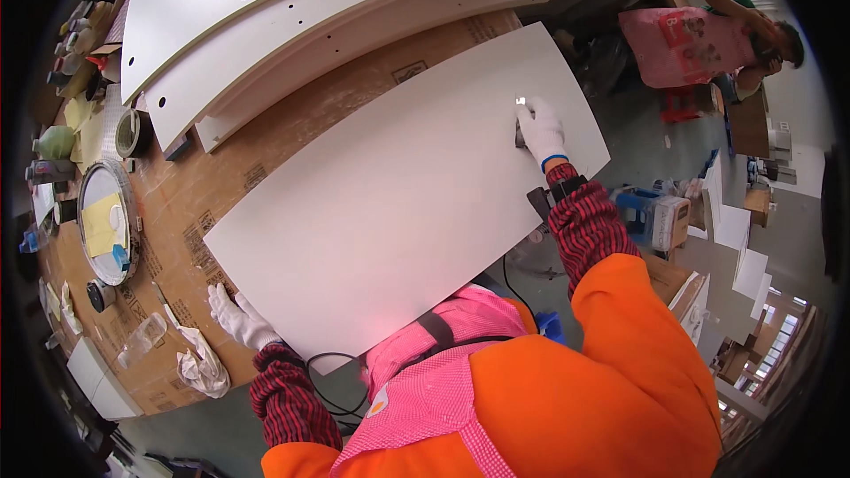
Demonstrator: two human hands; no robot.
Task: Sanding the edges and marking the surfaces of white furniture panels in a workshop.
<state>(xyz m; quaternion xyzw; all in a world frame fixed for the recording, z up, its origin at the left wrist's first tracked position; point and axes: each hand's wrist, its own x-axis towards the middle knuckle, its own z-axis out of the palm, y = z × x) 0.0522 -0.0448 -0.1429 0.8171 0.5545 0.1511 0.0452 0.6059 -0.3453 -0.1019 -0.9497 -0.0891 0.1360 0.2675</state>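
A large white panel with a smooth face lies across the workbench in front of me. My right hand, in a white glove with a blue cuff, is on the panel towards its right end. Its fingers are closed round a small dark block, mostly hidden by the glove, with a bright glint at the far end. My left hand, also gloved, is at the panel's left edge with its fingers spread and nothing in them. Whether it presses on that edge is hard to tell.
Curved white panels with small holes are stacked at the back. On the brown-covered bench are a round tub, a crumpled rag and a clear bottle. A blue crate stands right; another person is beyond.
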